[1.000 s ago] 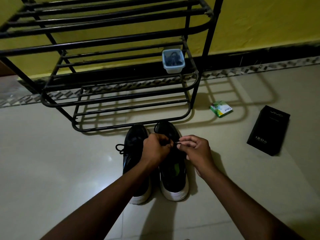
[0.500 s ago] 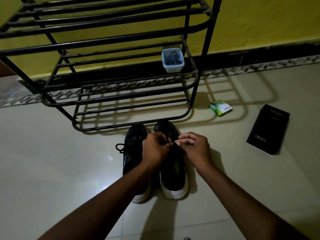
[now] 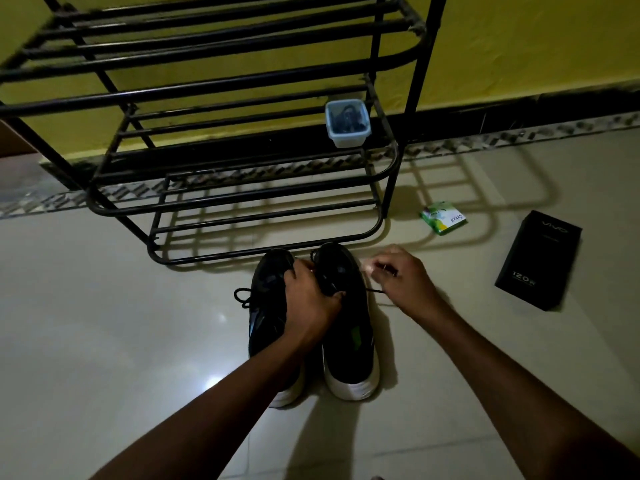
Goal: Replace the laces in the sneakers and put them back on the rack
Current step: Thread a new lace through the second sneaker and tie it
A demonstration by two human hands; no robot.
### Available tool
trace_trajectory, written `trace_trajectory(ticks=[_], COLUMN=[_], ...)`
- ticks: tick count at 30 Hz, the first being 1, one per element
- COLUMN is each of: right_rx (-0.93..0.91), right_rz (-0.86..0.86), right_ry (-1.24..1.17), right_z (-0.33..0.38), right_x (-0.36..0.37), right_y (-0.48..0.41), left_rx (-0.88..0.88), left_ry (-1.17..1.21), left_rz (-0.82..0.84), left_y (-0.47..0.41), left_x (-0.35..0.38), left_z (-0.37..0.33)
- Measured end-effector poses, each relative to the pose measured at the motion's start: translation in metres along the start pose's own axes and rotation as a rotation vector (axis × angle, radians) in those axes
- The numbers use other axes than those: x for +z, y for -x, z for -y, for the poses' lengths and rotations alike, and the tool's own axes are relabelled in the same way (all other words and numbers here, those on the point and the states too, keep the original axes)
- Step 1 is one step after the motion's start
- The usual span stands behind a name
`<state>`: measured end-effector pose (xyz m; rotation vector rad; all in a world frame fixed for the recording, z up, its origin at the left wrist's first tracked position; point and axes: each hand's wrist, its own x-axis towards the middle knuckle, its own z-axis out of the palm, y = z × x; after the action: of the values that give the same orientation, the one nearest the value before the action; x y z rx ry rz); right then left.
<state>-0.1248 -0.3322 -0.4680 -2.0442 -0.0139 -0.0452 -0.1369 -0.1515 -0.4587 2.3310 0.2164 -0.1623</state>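
Two black sneakers with white soles stand side by side on the floor, toes toward the black metal shoe rack (image 3: 242, 216). My left hand (image 3: 310, 299) lies over the gap between the left sneaker (image 3: 268, 306) and the right sneaker (image 3: 349, 327), fingers curled on the right sneaker's lacing. My right hand (image 3: 401, 278) is off to the right of that shoe and pinches the black lace (image 3: 375, 291), which runs taut from the shoe. A tied lace loop sticks out on the left sneaker's left side.
A small clear tub (image 3: 347, 123) with dark laces inside sits on the rack's middle shelf at the right. On the floor to the right lie a green and white packet (image 3: 444, 218) and a black phone box (image 3: 538, 259). Yellow wall behind.
My right hand has moved right, away from the shoe, drawing the lace out sideways. My left hand stays on the right sneaker's lacing.
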Motion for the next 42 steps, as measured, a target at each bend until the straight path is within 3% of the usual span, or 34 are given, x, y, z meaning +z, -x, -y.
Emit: trace_trajectory(ticks=[1,3,5,7,8,10,11,13,16,18,19,24,28,33,38,40,42], right_rx=[-0.109,-0.218,-0.222,-0.081,0.067,0.361,0.405,0.289,-0.005,-0.055,-0.113,-0.42,-0.568,-0.515,-0.398,-0.385,-0.392], right_rz=[0.096,0.192,0.092,-0.116,-0.193,-0.228,-0.224,-0.158,0.178,0.392,0.416,0.132,0.041,0.006,0.023,-0.012,-0.081], right_ry=[0.211,0.411,0.39,0.1,-0.206,-0.81,-0.863,-0.485,0.284,0.505,0.574,0.531,0.705,0.782,0.574,0.512,0.448], right_z=[-0.007,-0.014,-0.013,0.0,0.009,0.023,0.026,0.017,0.0,-0.002,0.001,0.026,0.054,0.066,0.069,0.065,0.062], right_x=[-0.001,-0.003,-0.001,0.003,0.006,0.01,0.01,0.003,-0.015,-0.022,-0.022,-0.028,-0.027,-0.029,-0.03,-0.03,-0.03], right_y=[0.001,0.002,0.002,0.002,0.002,0.001,0.002,0.001,0.002,0.003,0.003,-0.001,0.005,0.004,0.007,0.004,0.001], left_rx=[-0.01,-0.014,-0.013,-0.016,-0.019,-0.023,-0.021,-0.001,0.028,0.038,0.043,0.038,0.058,0.014,0.063,0.137,0.162], left_ry=[-0.01,-0.029,-0.028,-0.021,-0.006,0.043,0.06,0.056,-0.023,-0.053,-0.059,-0.112,-0.159,-0.16,-0.09,0.028,0.294], left_rz=[0.0,-0.002,-0.001,-0.018,-0.035,-0.067,-0.071,-0.05,-0.01,-0.004,-0.004,0.002,0.01,0.043,0.082,0.076,0.199], left_y=[0.0,0.0,-0.001,0.0,0.0,0.001,0.002,0.001,0.001,0.001,0.001,-0.002,-0.004,-0.007,-0.002,0.0,0.0], left_x=[0.001,0.003,0.004,0.004,0.003,0.003,0.003,0.003,0.002,0.002,0.003,0.006,0.01,0.008,-0.006,-0.012,-0.015], left_z=[0.0,0.0,0.001,0.001,0.001,0.002,0.002,0.003,0.002,0.002,0.003,0.008,0.011,0.01,-0.004,-0.015,-0.026])
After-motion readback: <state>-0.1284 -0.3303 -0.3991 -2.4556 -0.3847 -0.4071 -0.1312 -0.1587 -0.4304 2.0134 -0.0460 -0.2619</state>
